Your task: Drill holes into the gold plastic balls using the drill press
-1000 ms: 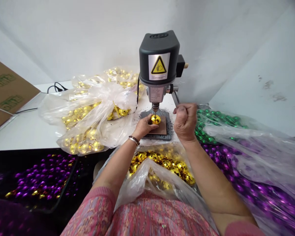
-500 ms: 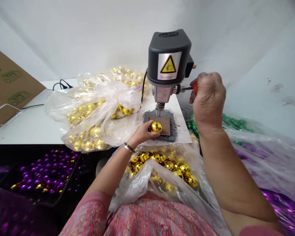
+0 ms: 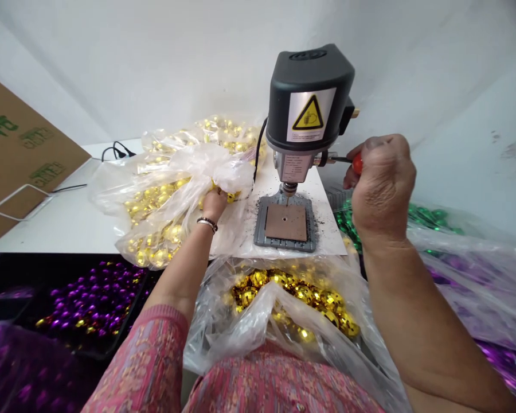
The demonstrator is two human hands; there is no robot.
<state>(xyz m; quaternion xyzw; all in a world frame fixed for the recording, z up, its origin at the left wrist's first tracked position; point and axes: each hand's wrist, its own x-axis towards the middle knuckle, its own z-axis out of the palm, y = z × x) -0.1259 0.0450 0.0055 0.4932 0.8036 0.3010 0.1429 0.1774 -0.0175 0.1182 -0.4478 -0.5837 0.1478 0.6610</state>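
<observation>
My right hand (image 3: 382, 183) is closed round the red-knobbed lever (image 3: 358, 164) on the side of a small bench drill press (image 3: 312, 97). Below the chuck, a brown square board (image 3: 286, 222) with a small hole lies on the grey base (image 3: 261, 223). My left hand (image 3: 215, 205) is at the mouth of a clear plastic bag (image 3: 189, 160) holding shiny gold balls (image 3: 155, 201). Its fingers are hidden inside, so what they hold does not show. A second plastic bag (image 3: 258, 321) with gold faceted balls (image 3: 305, 295) lies in front of my body.
Dark shavings are scattered round the base on the white table (image 3: 90, 229). At the left stands a cardboard box (image 3: 30, 149). Purple balls (image 3: 90, 298) fill a black bin below. Green balls (image 3: 430, 218) and purple bags (image 3: 468, 281) lie at the right.
My left hand has left the board with its gold ball and moved left to the bag; the ball is out of sight. My right hand stays on the lever. The view has shifted slightly.
</observation>
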